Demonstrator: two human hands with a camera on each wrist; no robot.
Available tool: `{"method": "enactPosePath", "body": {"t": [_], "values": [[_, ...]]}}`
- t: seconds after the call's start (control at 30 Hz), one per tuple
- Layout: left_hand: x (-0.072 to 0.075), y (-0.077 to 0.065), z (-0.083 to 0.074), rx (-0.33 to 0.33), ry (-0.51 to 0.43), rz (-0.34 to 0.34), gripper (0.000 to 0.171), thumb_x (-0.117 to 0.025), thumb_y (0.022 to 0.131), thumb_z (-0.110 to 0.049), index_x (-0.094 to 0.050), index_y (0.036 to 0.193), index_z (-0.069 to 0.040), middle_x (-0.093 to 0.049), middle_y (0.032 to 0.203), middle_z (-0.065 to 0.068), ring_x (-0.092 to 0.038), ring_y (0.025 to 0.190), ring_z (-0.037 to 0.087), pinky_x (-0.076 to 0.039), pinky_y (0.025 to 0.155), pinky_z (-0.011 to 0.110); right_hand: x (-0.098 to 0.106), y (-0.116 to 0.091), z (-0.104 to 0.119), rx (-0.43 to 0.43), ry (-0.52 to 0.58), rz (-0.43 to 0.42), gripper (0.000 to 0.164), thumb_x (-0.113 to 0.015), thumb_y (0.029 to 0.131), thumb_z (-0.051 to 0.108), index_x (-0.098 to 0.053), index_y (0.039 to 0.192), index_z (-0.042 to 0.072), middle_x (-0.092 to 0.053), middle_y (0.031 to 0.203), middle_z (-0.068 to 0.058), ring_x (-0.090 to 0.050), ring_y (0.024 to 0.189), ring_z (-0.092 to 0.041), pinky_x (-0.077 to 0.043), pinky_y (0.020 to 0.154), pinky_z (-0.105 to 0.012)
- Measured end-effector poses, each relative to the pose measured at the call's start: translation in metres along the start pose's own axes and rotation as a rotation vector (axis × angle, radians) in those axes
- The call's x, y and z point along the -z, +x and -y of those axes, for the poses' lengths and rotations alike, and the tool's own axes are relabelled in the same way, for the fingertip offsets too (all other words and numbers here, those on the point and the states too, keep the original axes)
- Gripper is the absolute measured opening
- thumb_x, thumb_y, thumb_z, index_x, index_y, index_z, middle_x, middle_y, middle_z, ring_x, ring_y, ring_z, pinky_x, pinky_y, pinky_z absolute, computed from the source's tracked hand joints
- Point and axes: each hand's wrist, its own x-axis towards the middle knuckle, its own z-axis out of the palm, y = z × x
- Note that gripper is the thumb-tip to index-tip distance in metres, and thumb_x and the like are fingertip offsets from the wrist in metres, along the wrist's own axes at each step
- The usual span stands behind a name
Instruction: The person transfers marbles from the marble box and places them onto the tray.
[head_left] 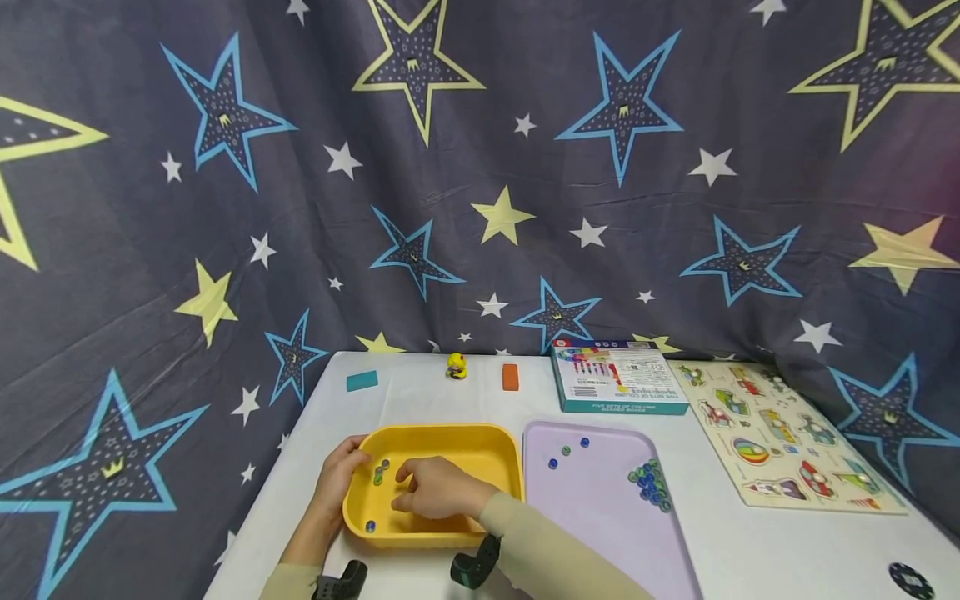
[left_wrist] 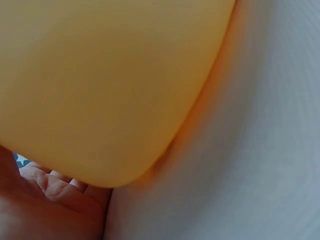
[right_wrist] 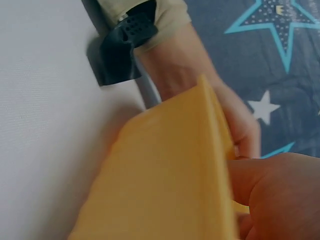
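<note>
A yellow tray (head_left: 431,540) stands on the white table, with several blue and green glass marbles (head_left: 378,475) at its left side and a blue one near its front left corner. My left hand (head_left: 341,479) grips the tray's left rim; in the left wrist view its palm lies beside the tray wall (left_wrist: 110,125). Over the tray's inside my right hand (head_left: 438,490) reaches down with bent fingers and thumb. Whether something is between its fingertips is hidden. To the right, a lilac tray (head_left: 585,517) holds a cluster of blue and green marbles (head_left: 651,485) and 3 loose ones.
Along the back lie a teal block (head_left: 362,381), a yellow toy duck (head_left: 456,366) and an orange block (head_left: 510,377). A boxed set (head_left: 621,379) and a wooden picture puzzle (head_left: 787,442) sit at the right. A black round disc (head_left: 911,581) lies near the front right corner.
</note>
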Motion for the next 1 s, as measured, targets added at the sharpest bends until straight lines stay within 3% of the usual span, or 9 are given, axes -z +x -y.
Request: {"method": "enactPosePath", "body": {"t": [0.37,0.6,0.83,1.0], "values": [[-0.001,0.002,-0.001,-0.011,0.021,-0.005,0.034,-0.046,0.082,-0.010,-0.051,0.115,-0.003,-0.051,0.119,0.011,-0.047,0.106,0.023,-0.042,0.083,0.020,-0.021,0.016,0.009,0.023,-0.037,-0.056,0.047,-0.070,0.076,0.028,-0.056,0.116,0.009,-0.050,0.066,0.004,-0.045,0.059,-0.009,-0.037,0.058,-0.021],[0.000,0.002,0.000,-0.015,0.020,-0.018,0.034,-0.046,0.081,-0.009,-0.052,0.113,-0.002,-0.052,0.117,0.010,-0.047,0.105,0.022,-0.041,0.084,0.021,-0.032,0.028,0.016,-0.026,-0.100,-0.088,0.054,-0.071,0.074,0.031,-0.055,0.122,0.011,-0.061,0.098,0.005,-0.049,0.076,-0.004,-0.043,0.078,-0.021],[-0.001,0.002,0.000,-0.026,0.009,-0.024,0.032,-0.046,0.081,-0.008,-0.053,0.112,-0.001,-0.053,0.115,0.011,-0.048,0.104,0.022,-0.042,0.082,0.020,-0.036,0.031,0.018,0.023,-0.118,-0.135,0.026,-0.069,0.076,0.023,-0.062,0.098,0.012,-0.051,0.073,0.008,-0.046,0.065,-0.008,-0.038,0.064,-0.019],[-0.001,0.001,0.000,-0.035,-0.011,-0.021,0.031,-0.046,0.082,-0.007,-0.053,0.111,0.000,-0.053,0.114,0.012,-0.049,0.103,0.023,-0.044,0.080,0.021,-0.039,0.031,0.019,0.078,-0.174,-0.166,0.008,-0.068,0.075,0.017,-0.061,0.079,0.015,-0.049,0.064,0.011,-0.044,0.060,-0.004,-0.037,0.060,-0.016]]}}
